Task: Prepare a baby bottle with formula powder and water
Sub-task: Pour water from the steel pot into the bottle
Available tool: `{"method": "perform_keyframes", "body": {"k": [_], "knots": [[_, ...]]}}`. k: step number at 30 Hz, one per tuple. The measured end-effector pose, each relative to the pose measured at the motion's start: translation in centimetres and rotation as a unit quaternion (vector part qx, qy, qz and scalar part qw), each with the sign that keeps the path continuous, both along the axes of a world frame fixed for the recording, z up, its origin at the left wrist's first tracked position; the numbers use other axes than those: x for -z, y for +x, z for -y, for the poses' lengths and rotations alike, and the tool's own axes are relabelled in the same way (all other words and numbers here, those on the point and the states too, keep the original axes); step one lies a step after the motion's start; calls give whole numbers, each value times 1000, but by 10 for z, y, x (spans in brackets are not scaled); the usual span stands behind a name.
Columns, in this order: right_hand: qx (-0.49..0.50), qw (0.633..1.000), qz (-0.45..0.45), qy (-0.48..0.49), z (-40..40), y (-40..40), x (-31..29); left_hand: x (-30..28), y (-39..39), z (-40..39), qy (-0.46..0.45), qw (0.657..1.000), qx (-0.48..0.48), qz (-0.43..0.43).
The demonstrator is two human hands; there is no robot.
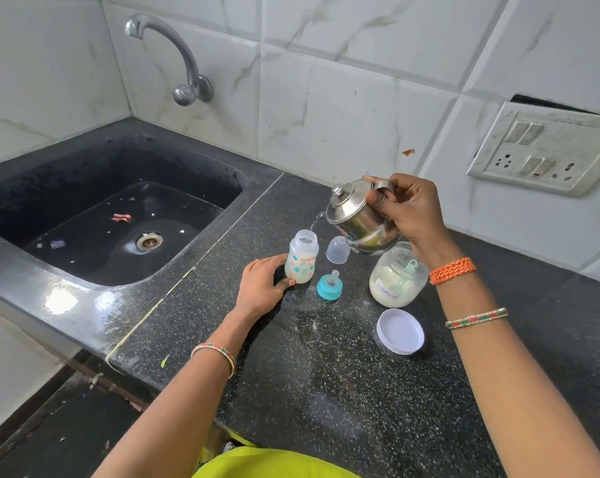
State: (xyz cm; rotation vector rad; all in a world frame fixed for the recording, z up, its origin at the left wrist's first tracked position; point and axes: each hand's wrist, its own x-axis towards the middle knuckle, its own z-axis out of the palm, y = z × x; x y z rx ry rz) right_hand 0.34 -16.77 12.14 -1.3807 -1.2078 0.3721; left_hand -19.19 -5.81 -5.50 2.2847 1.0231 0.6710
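Printed translucent plastic baby bottle (301, 257): upright, uncapped, left hand (261, 286) fingers (284, 282) clasping its base; right hand (412, 210) fingers clamped on tilted steel kettle (355, 215), pouring.

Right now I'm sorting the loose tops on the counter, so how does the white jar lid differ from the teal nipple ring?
The white jar lid is wide, flat and plain, lying with its hollow side up; the teal nipple ring is smaller and carries a clear nipple pointing up. The lid lies in front of the formula jar; the ring sits just right of the baby bottle. Both are off their containers, resting on the black counter.
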Motion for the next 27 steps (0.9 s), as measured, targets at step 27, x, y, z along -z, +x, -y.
{"method": "perform_keyframes", "body": {"k": [27], "knots": [[16,859,-493,141,-56,130,20,-174,185,-75,-414,879,127,201]]}}
